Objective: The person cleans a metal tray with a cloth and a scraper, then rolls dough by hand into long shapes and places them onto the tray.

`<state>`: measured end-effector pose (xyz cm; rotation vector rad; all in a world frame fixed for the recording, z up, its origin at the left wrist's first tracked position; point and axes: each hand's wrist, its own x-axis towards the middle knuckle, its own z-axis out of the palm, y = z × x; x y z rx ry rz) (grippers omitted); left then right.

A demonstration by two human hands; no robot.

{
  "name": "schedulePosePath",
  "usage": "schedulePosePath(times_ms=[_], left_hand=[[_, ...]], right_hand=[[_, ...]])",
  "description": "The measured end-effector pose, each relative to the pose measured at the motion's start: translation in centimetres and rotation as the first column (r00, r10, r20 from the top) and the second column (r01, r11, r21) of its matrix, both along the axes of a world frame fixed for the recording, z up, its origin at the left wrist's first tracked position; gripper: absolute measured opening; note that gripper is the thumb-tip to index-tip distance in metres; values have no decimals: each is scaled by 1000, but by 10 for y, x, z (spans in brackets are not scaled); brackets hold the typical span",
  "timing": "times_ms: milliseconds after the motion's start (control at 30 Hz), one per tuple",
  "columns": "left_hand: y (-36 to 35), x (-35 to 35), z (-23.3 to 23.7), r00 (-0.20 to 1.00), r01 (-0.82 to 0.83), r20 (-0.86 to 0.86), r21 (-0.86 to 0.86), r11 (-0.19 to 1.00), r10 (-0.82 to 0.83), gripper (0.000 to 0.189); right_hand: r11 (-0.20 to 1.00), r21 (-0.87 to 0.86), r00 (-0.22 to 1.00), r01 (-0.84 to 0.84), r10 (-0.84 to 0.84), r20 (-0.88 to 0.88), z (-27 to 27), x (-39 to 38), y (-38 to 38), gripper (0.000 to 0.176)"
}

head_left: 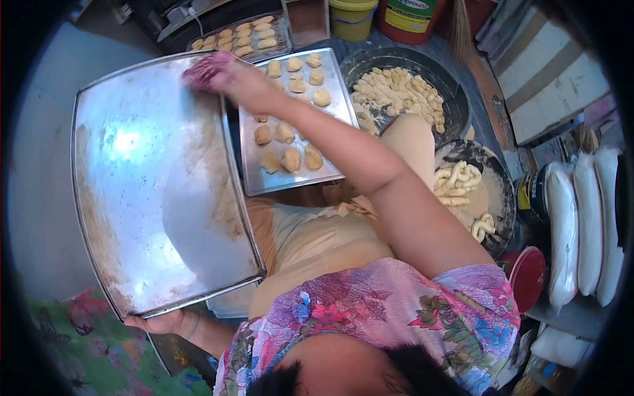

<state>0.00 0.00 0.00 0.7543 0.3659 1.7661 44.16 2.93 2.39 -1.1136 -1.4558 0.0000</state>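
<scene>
A large metal baking tray (158, 178) with brown stains along its edges is held tilted at the left. My left hand (162, 322) grips its lower left corner, the fingers partly hidden beneath the rim. My right hand (239, 78) reaches to the tray's far right corner, closed over a crumpled reddish-pink cloth (203, 71) that lies against the metal. Below my right forearm, a second baking tray (300, 179) carries several pieces of shaped dough (290, 158) in loose rows; the forearm covers some of them.
Behind stands another tray of dough pieces (247, 36). A black basin (456, 99) holds many small dough lumps; a second black basin (505, 191) has twisted dough and flour. Buckets (353, 20) line the back. Filled plastic bags (588, 224) and a red container (528, 277) are at the right.
</scene>
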Motion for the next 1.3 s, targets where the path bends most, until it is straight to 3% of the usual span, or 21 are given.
schedulePosePath(times_ms=[67, 100, 167, 200, 233, 300, 367, 400, 533, 633, 667, 733, 833, 900, 933, 1033, 1067, 1167, 1200, 1233, 1300], left_hand=[[31, -6, 1, 992, 122, 13, 43, 992, -123, 75], [16, 29, -26, 991, 81, 93, 102, 991, -91, 75], [13, 46, -24, 997, 16, 79, 92, 996, -23, 75], [18, 26, 0, 992, 125, -23, 114, 986, -123, 76], [28, 37, 1, 989, 146, -25, 152, 977, -144, 77], [45, 66, 13, 981, 192, -41, 231, 954, -188, 79], [42, 115, 33, 984, 169, -97, 256, 952, -149, 81], [41, 137, 39, 984, 158, -123, 270, 950, -128, 82], [54, 200, 47, 926, 374, -145, 254, 892, -347, 82], [40, 255, 54, 871, 490, -188, 275, 827, -453, 81], [32, 275, 57, 857, 515, -203, 283, 809, -474, 81], [19, 312, 61, 812, 584, -214, 262, 769, -543, 78], [-8, 372, 76, 750, 657, -296, 238, 715, -591, 73], [-28, 412, 84, 590, 807, -276, 196, 557, -758, 65], [-35, 432, 84, 559, 829, -339, 238, 506, -757, 63], [-65, 483, 78, 365, 928, -457, 247, 278, -811, 61], [-87, 493, 79, 352, 934, -457, 235, 270, -817, 62], [-162, 504, 90, 368, 930, -501, 225, 292, -784, 46], [-185, 508, 91, 324, 943, -387, 201, 264, -863, 46], [-204, 513, 90, 276, 955, -263, 183, 233, -924, 45], [-231, 529, 77, 285, 957, -286, 142, 254, -915, 40]], right_hand=[[963, -268, 902, -11, -106, -418, 12, 36, -57, 59], [971, -227, 853, -80, -51, -519, 19, 76, -105, 47], [887, -158, 610, -434, 160, -776, 3, 96, -179, 48], [868, -226, 555, -441, 66, -829, -33, 89, -208, 46], [851, -298, 581, -431, 9, -814, -56, 101, -227, 45], [671, -741, 885, -32, -325, -333, -82, 102, -268, 35], [439, -849, 955, 293, -182, 236, -96, 97, -295, 37], [474, -818, 945, 324, -208, 254, -122, 103, -301, 41], [521, -714, 880, 468, -352, 320, -134, 84, -311, 44], [683, -514, 840, 520, -519, 159, -122, 75, -319, 47], [739, -515, 850, 434, -525, -38, -114, 81, -322, 49], [817, -508, 722, 273, -523, -453, -76, 80, -333, 49], [868, -342, 765, 361, -485, -424, -46, 110, -354, 58], [860, -298, 782, 414, -504, -366, -29, 123, -362, 67], [836, -331, 784, 437, -535, -315, -19, 123, -363, 84], [690, -313, 756, 652, -620, 209, 6, 97, -364, 102], [729, -342, 804, 593, -558, 204, 5, 91, -361, 113], [488, -356, 604, 797, -656, 453, 13, 58, -361, 114], [431, -344, 549, 835, -702, 454, 12, 57, -366, 105], [423, -349, 545, 836, -708, 449, 13, 56, -375, 101], [403, -366, 537, 839, -720, 440, 14, 51, -396, 94]])
